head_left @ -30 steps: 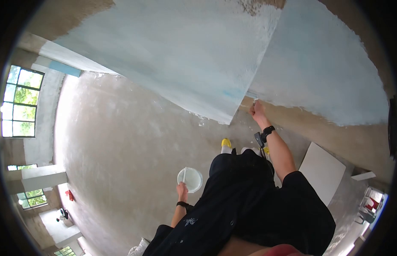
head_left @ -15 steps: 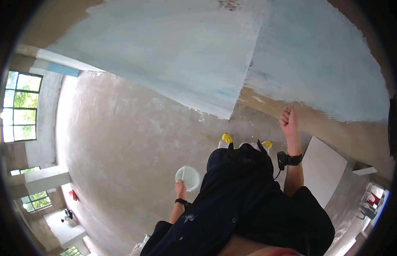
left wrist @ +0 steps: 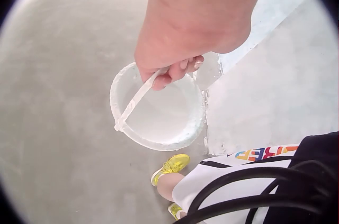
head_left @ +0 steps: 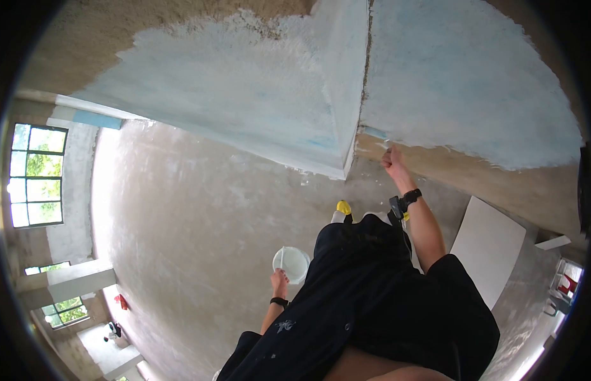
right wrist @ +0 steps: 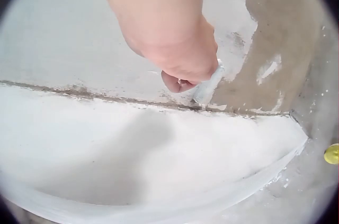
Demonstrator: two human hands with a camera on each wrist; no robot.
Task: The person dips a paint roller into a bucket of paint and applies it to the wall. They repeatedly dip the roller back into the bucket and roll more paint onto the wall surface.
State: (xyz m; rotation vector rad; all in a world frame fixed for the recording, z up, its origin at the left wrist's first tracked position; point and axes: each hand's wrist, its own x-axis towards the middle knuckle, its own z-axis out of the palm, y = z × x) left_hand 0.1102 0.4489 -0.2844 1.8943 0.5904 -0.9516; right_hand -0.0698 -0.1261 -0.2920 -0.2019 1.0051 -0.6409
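In the left wrist view my left hand [left wrist: 169,49] grips the pale handle of a white bucket [left wrist: 113,97], fingers curled round it. Whitish paint [left wrist: 164,115] shows inside the bucket, which hangs beside my leg. My right hand [head_left: 395,160] is at the lower wall, near the inner corner. Its fingers curl round a small paintbrush [right wrist: 209,85], whose pale, paint-coated end lies against the wall; most of the handle is hidden in the fist. Light-blue paint [head_left: 461,82] covers the wall above, while a bare brown strip [head_left: 435,155] runs along its foot.
A second painted wall face [head_left: 232,95] meets the first at the corner. A white board [head_left: 489,247] lies on the floor to the right, with a small white piece [head_left: 553,242] beyond it. My yellow shoe [head_left: 344,207] stands on the grey floor [head_left: 194,209].
My right hand moved right along the bare strip, then back left toward the corner. A fresh bluish stroke shows beside the corner. The left hand keeps hold of the bucket.
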